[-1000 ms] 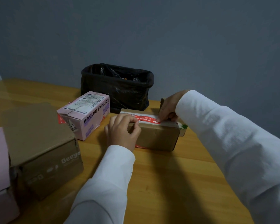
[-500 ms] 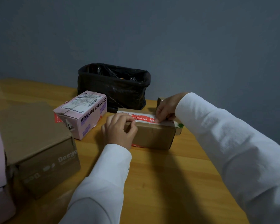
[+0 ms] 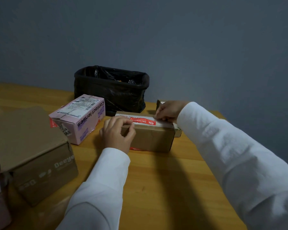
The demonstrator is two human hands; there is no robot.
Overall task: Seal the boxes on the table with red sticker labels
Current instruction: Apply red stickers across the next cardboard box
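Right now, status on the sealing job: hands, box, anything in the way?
Left hand grips brown box at its near end. Right hand presses red sticker label onto the top. Pink box and black bin sit apart.

brown box point(image 3: 152, 138) | flat on table | red sticker label point(image 3: 142, 120) on top

a: where's the small box point(image 3: 150, 136) on the table point(image 3: 156, 188)?
b: middle, with the sticker point(image 3: 142, 121) on its top. the left hand point(image 3: 117, 132) is at its 9 o'clock end, the right hand point(image 3: 169, 111) at 2.
a: and around it?
b: the bin point(image 3: 111, 90) at 11 behind, the contact lens box point(image 3: 80, 118) at 9, the big carton point(image 3: 32, 151) at 8.
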